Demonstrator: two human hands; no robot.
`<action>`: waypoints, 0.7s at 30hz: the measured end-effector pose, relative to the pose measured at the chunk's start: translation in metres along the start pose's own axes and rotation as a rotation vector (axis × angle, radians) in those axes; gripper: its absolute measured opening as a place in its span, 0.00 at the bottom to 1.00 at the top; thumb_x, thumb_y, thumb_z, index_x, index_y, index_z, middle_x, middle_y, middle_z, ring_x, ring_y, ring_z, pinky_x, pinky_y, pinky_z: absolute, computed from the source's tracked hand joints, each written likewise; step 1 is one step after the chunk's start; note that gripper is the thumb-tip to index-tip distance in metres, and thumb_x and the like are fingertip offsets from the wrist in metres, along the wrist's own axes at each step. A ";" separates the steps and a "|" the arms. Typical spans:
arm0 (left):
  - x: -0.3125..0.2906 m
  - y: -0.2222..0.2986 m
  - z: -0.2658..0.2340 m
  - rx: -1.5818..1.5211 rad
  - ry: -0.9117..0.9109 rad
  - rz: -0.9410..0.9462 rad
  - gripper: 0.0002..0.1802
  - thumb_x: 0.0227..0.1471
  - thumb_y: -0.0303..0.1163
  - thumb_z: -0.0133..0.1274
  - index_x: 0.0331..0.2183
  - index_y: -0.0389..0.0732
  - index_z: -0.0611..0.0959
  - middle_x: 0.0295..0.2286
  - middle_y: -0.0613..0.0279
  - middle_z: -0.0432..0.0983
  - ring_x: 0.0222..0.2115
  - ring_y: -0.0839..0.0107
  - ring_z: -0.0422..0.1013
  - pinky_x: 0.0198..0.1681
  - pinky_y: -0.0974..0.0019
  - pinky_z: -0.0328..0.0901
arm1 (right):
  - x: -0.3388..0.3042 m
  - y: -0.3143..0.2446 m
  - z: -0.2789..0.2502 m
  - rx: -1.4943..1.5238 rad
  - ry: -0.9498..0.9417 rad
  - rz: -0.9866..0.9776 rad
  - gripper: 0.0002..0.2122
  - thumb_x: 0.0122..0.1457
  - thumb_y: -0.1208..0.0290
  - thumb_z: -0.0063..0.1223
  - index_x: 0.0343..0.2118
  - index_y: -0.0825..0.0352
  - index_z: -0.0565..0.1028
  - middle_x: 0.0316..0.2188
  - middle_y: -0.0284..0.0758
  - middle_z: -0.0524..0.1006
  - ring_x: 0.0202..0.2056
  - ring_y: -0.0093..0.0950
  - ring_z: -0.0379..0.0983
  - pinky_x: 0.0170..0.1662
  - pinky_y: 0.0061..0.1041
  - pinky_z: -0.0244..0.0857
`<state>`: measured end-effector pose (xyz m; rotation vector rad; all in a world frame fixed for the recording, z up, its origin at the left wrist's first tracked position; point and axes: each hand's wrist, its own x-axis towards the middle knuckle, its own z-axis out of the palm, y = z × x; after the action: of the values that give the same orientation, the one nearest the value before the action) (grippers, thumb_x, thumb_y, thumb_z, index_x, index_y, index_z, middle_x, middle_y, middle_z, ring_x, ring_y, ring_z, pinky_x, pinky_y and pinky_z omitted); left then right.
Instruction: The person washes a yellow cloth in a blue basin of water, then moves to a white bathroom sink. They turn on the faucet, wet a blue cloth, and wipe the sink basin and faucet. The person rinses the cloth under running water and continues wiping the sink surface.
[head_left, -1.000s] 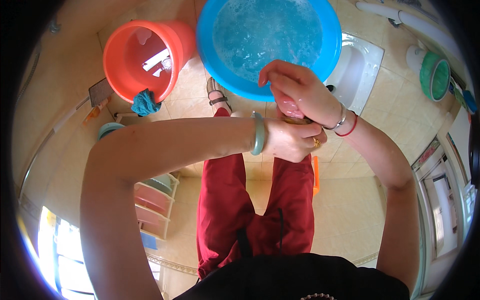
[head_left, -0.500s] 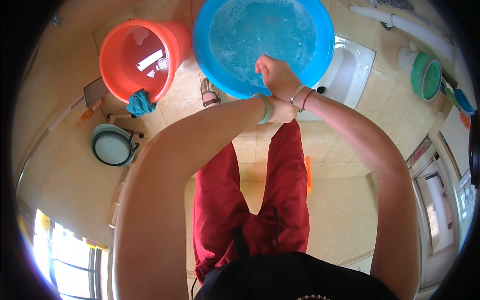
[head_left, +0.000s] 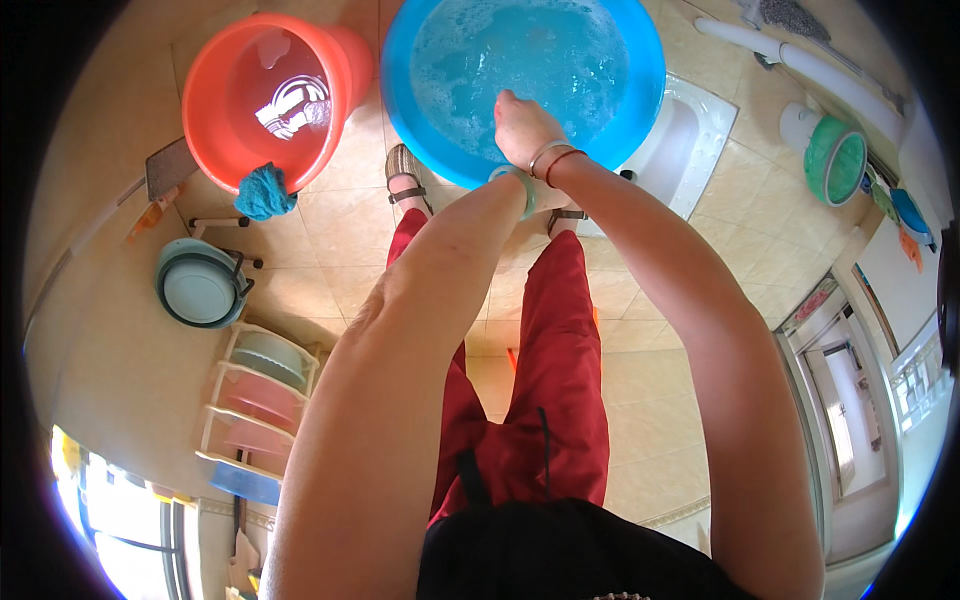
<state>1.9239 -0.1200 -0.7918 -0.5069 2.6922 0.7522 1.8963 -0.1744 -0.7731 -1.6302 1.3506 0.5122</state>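
Note:
My right hand (head_left: pixel 526 132) hangs over the near part of a large blue basin (head_left: pixel 648 70) of bluish, foamy water. Its fingers are curled in, and nothing shows in them. A silver bangle and a red cord circle that wrist. My left hand (head_left: pixel 546 196) lies beneath the right wrist, at the basin's near rim; its fingers are hidden. Around the left wrist sits a pale green bangle (head_left: pixel 527 192). Both forearms cross in front of my red trousers (head_left: pixel 560 330).
An orange-red bucket (head_left: pixel 205 120) of water stands left, a teal cloth (head_left: pixel 265 192) over its rim. Below are a folded grey-green basin (head_left: pixel 200 288) and a rack (head_left: pixel 215 410) of basins. Right of the blue basin lie a white squat toilet (head_left: pixel 700 135) and a green-lined bin (head_left: pixel 838 162).
My right hand has shifted slightly left and toward the far side, its wrist still over my left hand. The view has shifted, showing the basin rack and both sandalled feet more.

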 end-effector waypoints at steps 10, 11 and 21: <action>-0.060 -0.008 -0.005 -0.292 0.073 -0.100 0.09 0.45 0.31 0.53 0.33 0.46 0.81 0.42 0.65 0.74 0.45 0.71 0.68 0.51 0.63 0.60 | 0.037 -0.001 0.023 0.658 -0.166 0.190 0.10 0.57 0.70 0.45 0.35 0.71 0.74 0.31 0.45 0.76 0.31 0.37 0.75 0.35 0.35 0.71; -0.073 -0.006 -0.001 -0.260 0.236 -0.038 0.09 0.46 0.31 0.53 0.33 0.46 0.81 0.42 0.65 0.74 0.45 0.71 0.68 0.51 0.63 0.60 | 0.035 0.010 0.020 0.956 -0.181 0.283 0.10 0.57 0.69 0.47 0.32 0.71 0.75 0.27 0.42 0.75 0.27 0.33 0.73 0.32 0.33 0.71; -0.282 -0.001 0.089 -0.900 1.740 -1.685 0.47 0.39 0.27 0.67 0.57 0.39 0.58 0.53 0.55 0.58 0.51 0.61 0.60 0.56 0.59 0.57 | 0.003 -0.100 0.066 1.364 -0.254 0.310 0.10 0.50 0.67 0.60 0.32 0.68 0.75 0.16 0.28 0.67 0.15 0.20 0.61 0.22 0.23 0.61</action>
<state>2.1930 -0.0014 -0.7595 -3.9494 0.7240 0.8200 2.0050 -0.1236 -0.7692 -0.2365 1.2593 -0.0914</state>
